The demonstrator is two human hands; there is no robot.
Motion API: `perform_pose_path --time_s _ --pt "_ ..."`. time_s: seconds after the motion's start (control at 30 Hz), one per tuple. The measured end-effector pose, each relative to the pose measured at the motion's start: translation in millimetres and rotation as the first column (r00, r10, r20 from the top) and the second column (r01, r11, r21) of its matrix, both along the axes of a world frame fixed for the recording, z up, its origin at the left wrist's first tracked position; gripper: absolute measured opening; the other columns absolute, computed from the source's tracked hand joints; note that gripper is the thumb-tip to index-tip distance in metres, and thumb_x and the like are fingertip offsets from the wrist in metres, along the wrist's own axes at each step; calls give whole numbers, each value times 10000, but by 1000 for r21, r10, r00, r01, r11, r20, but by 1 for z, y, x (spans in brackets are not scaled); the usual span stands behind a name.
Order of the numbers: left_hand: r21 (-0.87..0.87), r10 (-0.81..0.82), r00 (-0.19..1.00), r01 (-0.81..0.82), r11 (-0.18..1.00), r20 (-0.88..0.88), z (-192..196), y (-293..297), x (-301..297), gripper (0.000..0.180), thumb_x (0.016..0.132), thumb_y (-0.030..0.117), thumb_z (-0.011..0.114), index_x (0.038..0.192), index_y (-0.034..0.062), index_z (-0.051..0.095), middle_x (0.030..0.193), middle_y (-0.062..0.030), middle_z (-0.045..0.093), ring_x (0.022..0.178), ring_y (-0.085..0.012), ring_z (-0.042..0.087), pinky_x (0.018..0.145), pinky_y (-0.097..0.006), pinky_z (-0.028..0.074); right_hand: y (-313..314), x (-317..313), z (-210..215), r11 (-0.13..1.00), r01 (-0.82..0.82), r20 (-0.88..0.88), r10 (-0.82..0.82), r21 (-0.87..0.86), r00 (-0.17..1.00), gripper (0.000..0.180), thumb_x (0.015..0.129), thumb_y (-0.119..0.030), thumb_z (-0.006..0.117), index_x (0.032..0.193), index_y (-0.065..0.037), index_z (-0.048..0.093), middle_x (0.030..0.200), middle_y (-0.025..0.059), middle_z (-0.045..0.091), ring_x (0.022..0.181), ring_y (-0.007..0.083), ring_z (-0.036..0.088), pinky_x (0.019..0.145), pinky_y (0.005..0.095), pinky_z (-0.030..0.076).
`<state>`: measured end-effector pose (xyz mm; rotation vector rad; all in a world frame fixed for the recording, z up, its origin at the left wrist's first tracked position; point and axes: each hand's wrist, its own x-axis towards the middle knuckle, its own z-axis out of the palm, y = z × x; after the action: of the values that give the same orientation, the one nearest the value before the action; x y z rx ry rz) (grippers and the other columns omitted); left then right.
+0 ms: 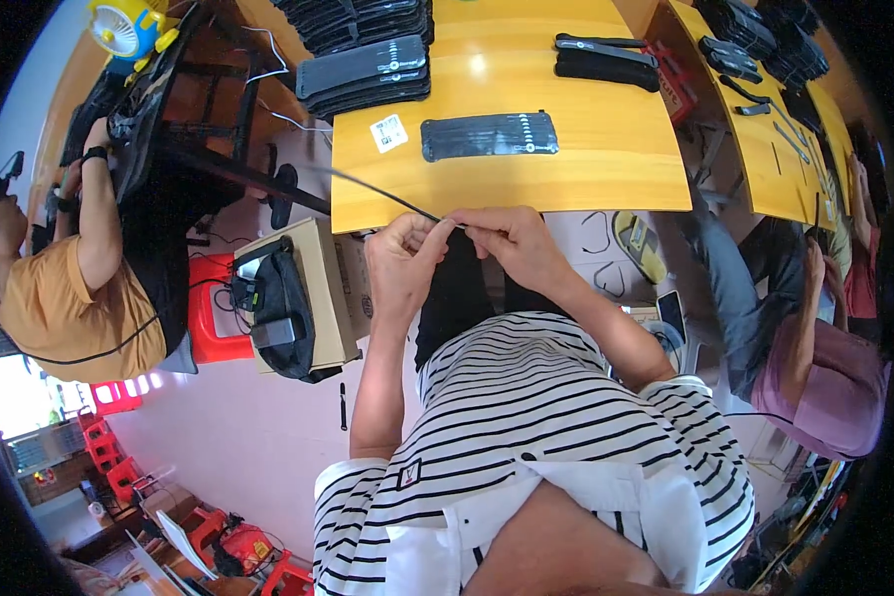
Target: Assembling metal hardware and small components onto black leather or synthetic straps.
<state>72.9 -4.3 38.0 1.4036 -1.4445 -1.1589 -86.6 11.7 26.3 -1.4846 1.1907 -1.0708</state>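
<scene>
Just off the near edge of the yellow table (606, 189), my two hands meet fingertip to fingertip. A thin black strip (387, 194) runs from them up and to the left, its far end blurred over the table. My left hand (403, 260) is closed and pinches the strip's near end. My right hand (522, 250) is closed at the same end, thumb and forefinger pressed together there; the fingers hide the tip. Beyond them a flat black package (490, 136) with pale printing lies on the tabletop. Left of it is a white printed label sheet (388, 133).
Stacked black packages (363, 74) fill the table's far left; a smaller pile (606, 65) sits far right. A cardboard box (330, 288) with a black bag (283, 308) stands at my left. Co-workers sit on both sides, one in an orange shirt (89, 308), one in purple (824, 382).
</scene>
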Motion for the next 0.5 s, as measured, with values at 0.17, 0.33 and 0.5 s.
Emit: perform_pose_path --time_s 0.17,0.33,0.5 --pt "-22 -69 998 70 997 13 7 4 6 180 787 114 651 702 -33 590 573 -64 604 514 -81 558 509 -202 442 -7 -7 0 987 -153 92 148 52 985 291 801 13 500 1050 -55 635 558 18 506 520 84 482 509 228 402" --pt "-167 -186 934 245 955 306 27 5 10 129 799 54 611 701 -23 579 579 -23 573 515 -66 522 480 -189 398 -12 -13 0 958 -284 204 270 43 941 286 797 17 509 1054 -29 628 563 4 508 509 71 461 482 219 380" --pt "-128 -233 972 232 964 14 21 8 21 147 796 81 598 678 -1 570 553 -9 539 489 -56 487 458 -191 372 -15 -22 15 813 -493 452 331 309 828 260 841 -33 526 1080 -65 626 597 6 504 483 44 399 433 167 319"
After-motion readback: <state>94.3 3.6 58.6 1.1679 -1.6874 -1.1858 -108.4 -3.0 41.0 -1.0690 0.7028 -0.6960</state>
